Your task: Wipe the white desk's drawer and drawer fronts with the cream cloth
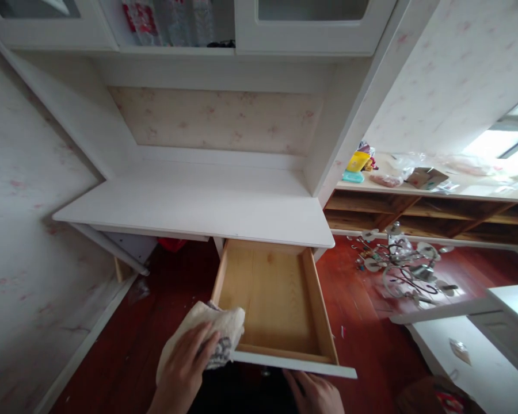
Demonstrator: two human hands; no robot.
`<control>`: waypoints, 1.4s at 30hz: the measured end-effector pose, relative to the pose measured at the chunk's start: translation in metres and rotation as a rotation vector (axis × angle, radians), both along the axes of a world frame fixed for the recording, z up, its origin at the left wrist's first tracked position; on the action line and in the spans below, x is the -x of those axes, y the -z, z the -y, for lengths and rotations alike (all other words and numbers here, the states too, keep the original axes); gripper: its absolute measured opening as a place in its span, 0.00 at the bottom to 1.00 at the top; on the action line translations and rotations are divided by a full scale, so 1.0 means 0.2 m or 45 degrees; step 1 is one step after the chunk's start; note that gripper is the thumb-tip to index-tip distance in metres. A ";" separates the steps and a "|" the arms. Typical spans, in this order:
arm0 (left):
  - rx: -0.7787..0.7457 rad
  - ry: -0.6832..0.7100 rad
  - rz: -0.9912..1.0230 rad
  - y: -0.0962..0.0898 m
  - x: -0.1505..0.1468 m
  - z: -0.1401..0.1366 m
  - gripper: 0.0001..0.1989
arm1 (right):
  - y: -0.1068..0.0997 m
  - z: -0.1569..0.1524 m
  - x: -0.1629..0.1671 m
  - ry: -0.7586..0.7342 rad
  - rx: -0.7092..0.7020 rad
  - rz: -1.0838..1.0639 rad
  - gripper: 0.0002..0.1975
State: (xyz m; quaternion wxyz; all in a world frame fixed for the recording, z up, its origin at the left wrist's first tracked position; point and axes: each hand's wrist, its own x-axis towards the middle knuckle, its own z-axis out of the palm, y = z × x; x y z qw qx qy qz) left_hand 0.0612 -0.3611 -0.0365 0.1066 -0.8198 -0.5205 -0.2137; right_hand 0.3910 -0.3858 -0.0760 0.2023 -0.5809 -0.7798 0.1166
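A wooden drawer [276,299] is pulled out from under a white desk [198,204], and its inside shows bare wood. My left hand [185,368] presses a beige cloth [218,322] against the drawer's front left corner, fingers wrapped over the cloth. My right hand [315,394] sits just below the drawer's white front panel [293,363], fingers touching its underside; whether it grips the panel cannot be told.
White cabinets with glass doors [311,23] hang above the desk. A metal chandelier [403,267] lies on the red wooden floor to the right. A low wooden shelf [431,213] holds bags and a box. A white furniture piece [479,351] stands at the lower right.
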 end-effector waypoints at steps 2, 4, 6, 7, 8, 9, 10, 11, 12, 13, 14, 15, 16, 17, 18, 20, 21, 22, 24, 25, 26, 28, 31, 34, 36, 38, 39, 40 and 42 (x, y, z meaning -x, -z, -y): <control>0.063 -0.269 0.194 -0.01 0.10 -0.03 0.29 | 0.01 -0.04 0.00 0.000 0.081 0.060 0.15; 0.197 -0.665 0.452 -0.04 0.19 -0.06 0.28 | 0.01 -0.07 0.00 0.058 0.181 0.090 0.20; 0.338 -1.039 0.700 -0.09 0.27 -0.09 0.28 | 0.00 -0.11 0.02 0.103 0.281 0.106 0.22; 0.379 -1.161 0.836 -0.12 0.29 -0.11 0.28 | -0.01 -0.13 0.03 0.120 0.328 0.113 0.22; 0.394 -1.221 0.997 -0.14 0.31 -0.12 0.28 | -0.03 -0.16 0.05 0.133 0.369 0.121 0.21; 0.385 -1.242 1.188 -0.16 0.32 -0.13 0.28 | -0.05 -0.20 0.06 0.148 0.403 0.128 0.21; 0.371 -1.241 1.401 -0.17 0.33 -0.14 0.28 | -0.06 -0.23 0.07 0.168 0.429 0.135 0.21; 0.366 -1.245 1.621 -0.18 0.33 -0.14 0.27 | -0.08 -0.28 0.08 0.191 0.449 0.139 0.21; 0.376 -1.267 1.828 -0.18 0.33 -0.14 0.26 | -0.09 -0.32 0.09 0.208 0.462 0.138 0.21; 0.404 -1.316 2.006 -0.18 0.32 -0.14 0.25 | -0.10 -0.37 0.09 0.217 0.473 0.133 0.21; 0.447 -1.376 2.144 -0.18 0.32 -0.14 0.24 | -0.11 -0.41 0.09 0.224 0.481 0.124 0.21; 0.501 -1.423 2.240 -0.17 0.31 -0.13 0.23 | -0.11 -0.46 0.09 0.231 0.488 0.116 0.21; 0.546 -1.449 2.306 -0.17 0.29 -0.12 0.22 | -0.11 -0.52 0.09 0.238 0.496 0.112 0.21; 0.581 -1.466 2.351 -0.16 0.28 -0.12 0.21 | -0.11 -0.57 0.09 0.247 0.501 0.110 0.21; 0.607 -1.474 2.384 -0.16 0.26 -0.11 0.21 | -0.11 -0.62 0.09 0.258 0.502 0.112 0.21; 0.650 -1.469 2.428 -0.15 0.22 -0.10 0.21 | -0.10 -0.73 0.10 0.282 0.494 0.120 0.21; 0.685 -1.462 2.442 -0.14 0.20 -0.09 0.22 | -0.10 -0.79 0.10 0.294 0.486 0.128 0.21; 0.733 -1.455 2.452 -0.13 0.18 -0.09 0.22 | -0.10 -0.84 0.10 0.307 0.482 0.140 0.21; 0.841 -1.446 2.455 -0.12 0.13 -0.09 0.22 | -0.09 -0.94 0.11 0.319 0.488 0.168 0.22; 0.889 -1.440 2.449 -0.12 0.11 -0.09 0.22 | -0.09 -0.99 0.11 0.321 0.498 0.182 0.23; 0.931 -1.431 2.438 -0.11 0.09 -0.09 0.22 | -0.09 -1.04 0.11 0.316 0.511 0.194 0.24; 0.991 -1.400 2.410 -0.09 0.05 -0.10 0.22 | -0.09 -1.14 0.11 0.285 0.549 0.202 0.24; 1.060 -1.388 2.374 -0.06 -0.01 -0.12 0.22 | -0.08 -1.28 0.10 0.221 0.588 0.189 0.19; 1.139 -1.357 2.445 -0.05 -0.07 -0.12 0.23 | -0.08 -1.40 0.08 0.199 0.569 0.177 0.21; 1.233 -1.286 2.569 -0.05 -0.11 -0.12 0.24 | -0.08 -1.45 0.06 0.205 0.557 0.180 0.23; 1.362 -1.201 2.709 -0.06 -0.14 -0.12 0.24 | -0.10 -1.48 0.04 0.195 0.553 0.182 0.23; 1.425 -1.167 2.767 -0.07 -0.15 -0.12 0.23 | -0.12 -1.49 0.04 0.179 0.549 0.181 0.23; 1.474 -1.141 2.813 -0.07 -0.16 -0.13 0.23 | -0.15 -1.50 0.03 0.158 0.542 0.179 0.22; 1.506 -1.111 2.884 -0.07 -0.17 -0.15 0.23 | -0.22 -1.50 0.00 0.126 0.517 0.175 0.17</control>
